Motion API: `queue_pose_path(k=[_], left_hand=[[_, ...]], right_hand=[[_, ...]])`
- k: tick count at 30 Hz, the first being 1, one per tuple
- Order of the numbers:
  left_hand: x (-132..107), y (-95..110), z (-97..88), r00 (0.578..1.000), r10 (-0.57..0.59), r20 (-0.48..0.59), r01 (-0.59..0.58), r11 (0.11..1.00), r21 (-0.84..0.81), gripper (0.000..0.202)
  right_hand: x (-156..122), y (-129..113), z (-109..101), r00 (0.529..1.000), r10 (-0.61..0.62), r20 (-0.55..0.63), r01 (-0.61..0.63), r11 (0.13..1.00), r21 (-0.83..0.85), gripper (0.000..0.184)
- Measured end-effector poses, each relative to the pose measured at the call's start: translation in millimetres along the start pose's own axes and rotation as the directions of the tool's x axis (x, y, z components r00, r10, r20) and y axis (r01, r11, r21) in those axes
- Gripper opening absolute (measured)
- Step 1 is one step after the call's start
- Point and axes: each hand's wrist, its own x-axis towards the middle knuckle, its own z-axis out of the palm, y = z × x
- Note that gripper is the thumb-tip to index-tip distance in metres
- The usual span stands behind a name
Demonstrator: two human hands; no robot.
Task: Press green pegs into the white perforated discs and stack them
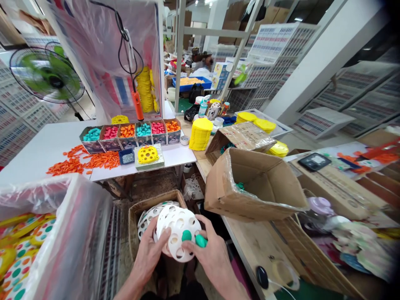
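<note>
Head view: left hand (149, 253) grip clamped on white disc (178, 233); right hand (210, 254) pinching teal pegs (200, 240); carton (135, 216) holds discs.

No readable text

Printing on the stacked wall cartons (275, 41) and the cardboard box (246, 135) is too blurred to read.

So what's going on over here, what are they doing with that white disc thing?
A person holds a white perforated disc with both hands over a cardboard box of white discs. The left hand grips its left edge; the right hand presses a teal plug at one of its holes and holds another teal plug. On the white table ahead sit trays of coloured plugs, loose orange plugs and a yellow disc.
</note>
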Motion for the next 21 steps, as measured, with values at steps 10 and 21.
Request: queue_pose_path(k=[10,21], left_hand=[[5,3,4.8,0.996,0.014,-0.084,-0.010,0.999,0.046,0.052],[18,8,22.3,0.972,-0.076,-0.224,0.001,0.949,-0.316,0.059]], right_hand=[[6,-5,1,0.999,-0.035,-0.018,0.034,0.999,-0.042,0.064],[9,-2,1,0.990,-0.125,0.060,0.123,0.992,0.043,0.041]])
